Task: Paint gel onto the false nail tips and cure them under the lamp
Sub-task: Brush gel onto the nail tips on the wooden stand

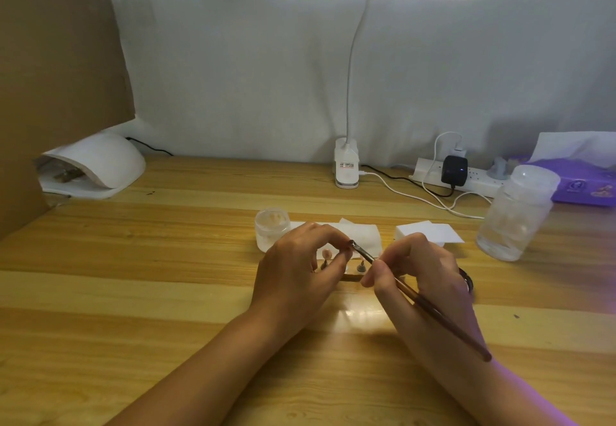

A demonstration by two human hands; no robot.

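Observation:
My right hand [423, 269] grips a brown gel brush [433, 312] like a pen, its tip [352, 244] reaching toward my left hand. My left hand [296, 269] pinches something small between thumb and forefinger at the brush tip; the item itself is hidden. Under my hands a small holder base [350, 277] carries false nail tips on stands, one pinkish tip [326, 254] showing between my fingers and a dark stand [360, 267] beside it. The white curing lamp [100, 162] sits at the far left of the desk.
A small clear jar [271, 225] stands behind my left hand, white wipes [430, 230] behind my right. A large clear lidded jar [516, 212], a power strip [456, 175] with cables, a purple tissue pack [583, 182] and the desk lamp base [346, 168] line the back. A cardboard panel [56, 58] stands left.

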